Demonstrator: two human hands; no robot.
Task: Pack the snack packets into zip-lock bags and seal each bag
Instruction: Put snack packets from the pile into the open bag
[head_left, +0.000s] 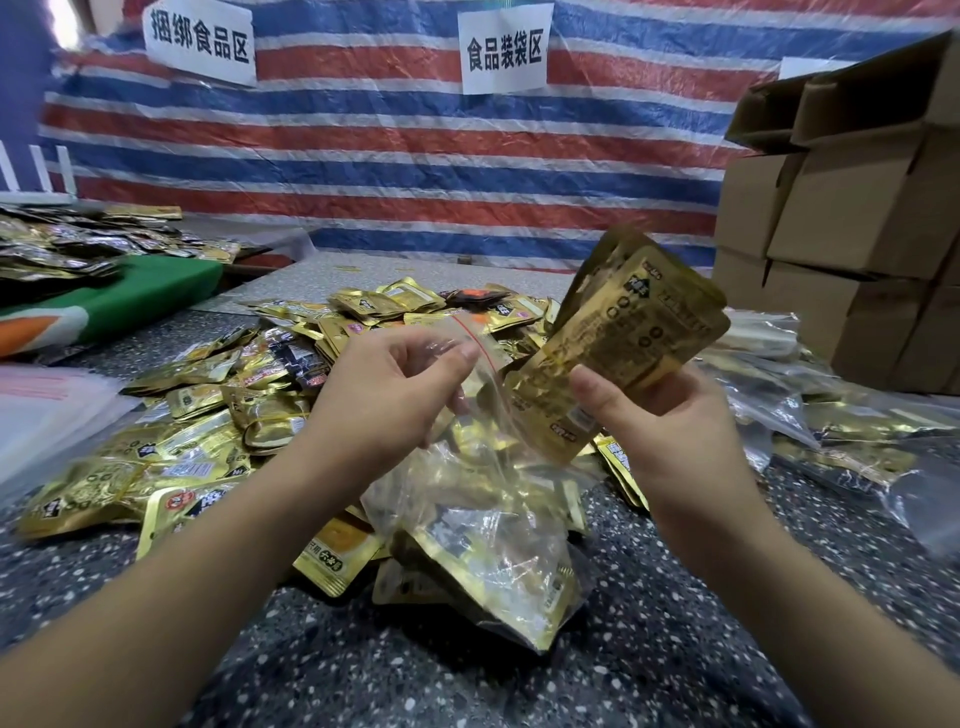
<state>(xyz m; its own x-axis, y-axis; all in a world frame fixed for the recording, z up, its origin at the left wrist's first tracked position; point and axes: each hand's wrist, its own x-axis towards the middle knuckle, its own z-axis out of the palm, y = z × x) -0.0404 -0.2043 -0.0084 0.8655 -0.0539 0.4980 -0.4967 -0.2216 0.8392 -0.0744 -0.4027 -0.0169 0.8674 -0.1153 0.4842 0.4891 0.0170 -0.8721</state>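
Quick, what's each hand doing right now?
Left hand: closed, pinching the open top of the clear zip-lock bag.
Right hand: closed around a few gold snack packets, held above the bag.

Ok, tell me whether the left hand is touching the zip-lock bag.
Touching. The head view shows the left hand pinching the zip-lock bag at its open top edge.
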